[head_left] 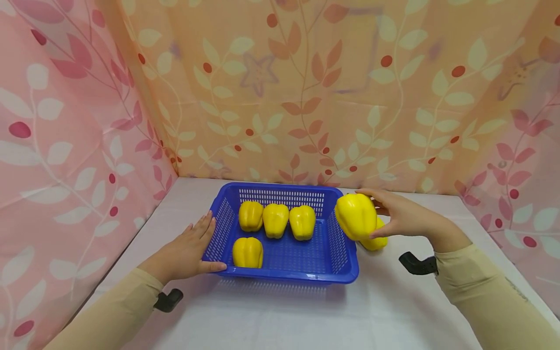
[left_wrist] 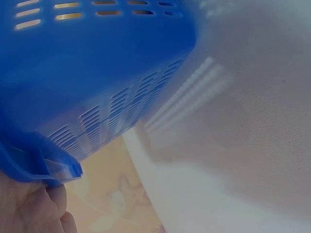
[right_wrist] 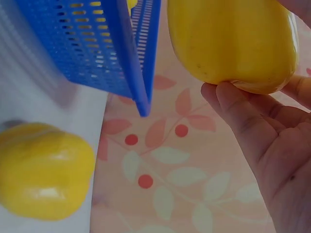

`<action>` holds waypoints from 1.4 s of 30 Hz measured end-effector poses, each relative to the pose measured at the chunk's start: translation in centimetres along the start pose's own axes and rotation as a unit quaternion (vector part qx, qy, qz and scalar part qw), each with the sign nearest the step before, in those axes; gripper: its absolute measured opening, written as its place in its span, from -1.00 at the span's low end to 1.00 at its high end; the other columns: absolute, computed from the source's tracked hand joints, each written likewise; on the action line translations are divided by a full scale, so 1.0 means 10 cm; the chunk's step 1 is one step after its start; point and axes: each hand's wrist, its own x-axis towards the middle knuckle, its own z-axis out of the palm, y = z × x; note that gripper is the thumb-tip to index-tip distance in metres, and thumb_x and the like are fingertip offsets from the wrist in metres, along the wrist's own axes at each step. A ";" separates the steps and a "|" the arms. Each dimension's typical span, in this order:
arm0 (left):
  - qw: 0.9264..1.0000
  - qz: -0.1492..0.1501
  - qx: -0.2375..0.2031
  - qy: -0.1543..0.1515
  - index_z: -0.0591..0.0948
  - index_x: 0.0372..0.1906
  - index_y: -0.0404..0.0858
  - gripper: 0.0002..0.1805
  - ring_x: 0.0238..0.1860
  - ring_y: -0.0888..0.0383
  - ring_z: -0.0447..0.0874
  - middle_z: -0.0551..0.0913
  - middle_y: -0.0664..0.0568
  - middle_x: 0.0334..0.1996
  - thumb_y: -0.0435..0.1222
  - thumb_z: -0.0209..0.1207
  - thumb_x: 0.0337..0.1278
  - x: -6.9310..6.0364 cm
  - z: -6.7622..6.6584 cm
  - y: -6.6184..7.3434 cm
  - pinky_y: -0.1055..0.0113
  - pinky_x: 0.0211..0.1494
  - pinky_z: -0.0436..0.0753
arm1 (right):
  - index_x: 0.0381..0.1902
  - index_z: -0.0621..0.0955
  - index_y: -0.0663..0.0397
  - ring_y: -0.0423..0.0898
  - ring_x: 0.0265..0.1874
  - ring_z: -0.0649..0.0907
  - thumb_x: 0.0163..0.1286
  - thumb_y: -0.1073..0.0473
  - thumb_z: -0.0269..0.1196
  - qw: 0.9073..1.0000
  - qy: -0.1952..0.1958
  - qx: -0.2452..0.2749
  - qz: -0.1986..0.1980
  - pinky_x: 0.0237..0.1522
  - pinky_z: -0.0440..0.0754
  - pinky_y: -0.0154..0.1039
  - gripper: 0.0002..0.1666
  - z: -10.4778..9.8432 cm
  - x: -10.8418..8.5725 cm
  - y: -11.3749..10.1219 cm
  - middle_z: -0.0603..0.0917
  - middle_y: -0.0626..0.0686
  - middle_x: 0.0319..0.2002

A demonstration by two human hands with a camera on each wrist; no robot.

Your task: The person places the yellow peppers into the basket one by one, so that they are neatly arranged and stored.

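A blue plastic basket (head_left: 302,277) stands on the table with several yellow bell peppers inside. Three of them, including the middle pepper (head_left: 275,220), form a row at the back, and another pepper (head_left: 248,253) lies at the front left. My left hand (head_left: 185,250) rests against the basket's left rim, fingers fairly straight and thumb on the front corner. Just outside the right rim, my right hand (head_left: 400,214) holds a yellow bell pepper (head_left: 356,214) above the table, gripped between thumb and fingers. Partly hidden behind it, one more pepper (right_wrist: 46,171) lies on the table.
A white cloth (head_left: 280,321) covers the table. Patterned fabric (head_left: 306,97) hangs behind and at both sides. The basket's raised right wall (head_left: 343,243) stands between the held pepper and the basket's inside.
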 end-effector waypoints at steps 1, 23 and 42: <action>1.000 0.000 0.001 0.000 -0.05 0.39 -0.43 0.29 0.41 -0.17 -0.19 -0.21 -0.25 0.42 0.51 -0.15 -0.24 0.00 0.00 0.00 -0.13 0.35 -0.03 | 0.32 0.19 0.09 0.09 0.11 0.44 -0.10 0.03 0.49 1.000 -0.002 0.001 0.000 0.08 0.44 0.06 0.08 0.01 0.03 -0.02 0.38 0.06 0.15; 1.000 0.001 -0.007 0.000 -0.04 0.39 -0.42 0.27 0.41 -0.17 -0.19 -0.20 -0.24 0.42 0.49 -0.11 -0.22 -0.01 -0.02 0.01 -0.12 0.35 -0.02 | 0.32 0.19 0.03 -0.04 0.08 0.44 -0.12 -0.02 0.48 0.997 -0.053 0.034 -0.034 0.14 0.43 -0.10 0.08 0.26 0.59 -0.29 0.35 0.01 0.16; 1.000 -0.003 -0.006 0.000 -0.05 0.40 -0.40 0.27 0.42 -0.15 -0.22 -0.22 -0.22 0.43 0.50 -0.14 -0.24 -0.01 0.00 0.00 -0.11 0.36 -0.03 | 0.33 0.20 0.08 -0.08 0.08 0.42 -0.09 -0.03 0.47 0.993 -0.106 -0.027 -0.041 0.11 0.47 -0.17 0.07 0.55 0.88 -0.38 0.35 0.00 0.20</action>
